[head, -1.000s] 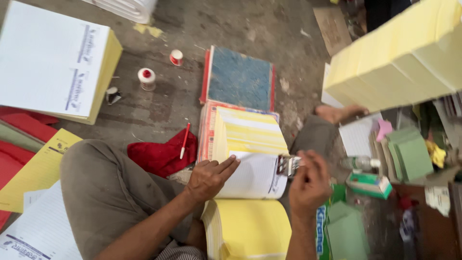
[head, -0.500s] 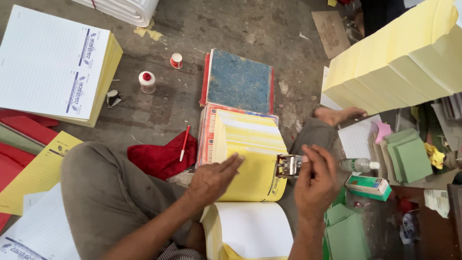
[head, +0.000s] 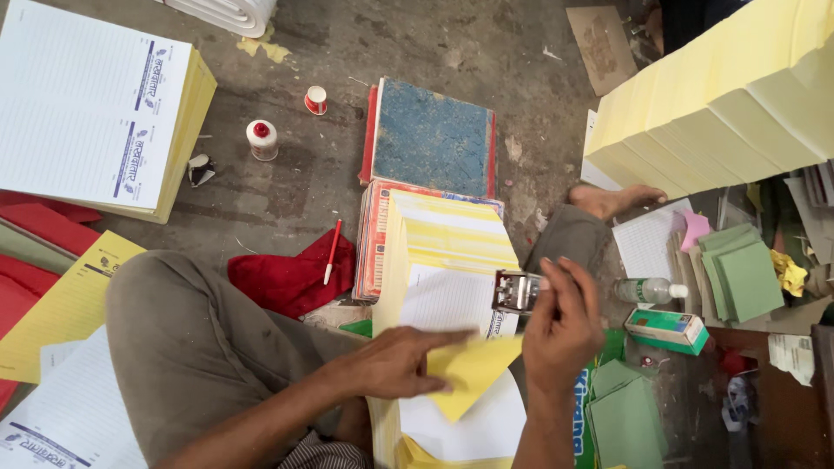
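Note:
My right hand grips a small metal stamping device set on the right edge of a white ruled sheet atop a stack of yellow and white sheets. My left hand pinches a yellow sheet and folds it over towards me. Flipped sheets lie in a pile by my lap. The stack rests on red-edged books on the floor.
A blue-covered book lies beyond the stack. A red cloth with a red pen, a white bottle, a large ruled pad, tall yellow paper piles, green sheets and a small box surround me.
My left hand has lifted the yellow top sheet and turned it towards me, uncovering a white ruled sheet. My right hand stays on the stamping device.

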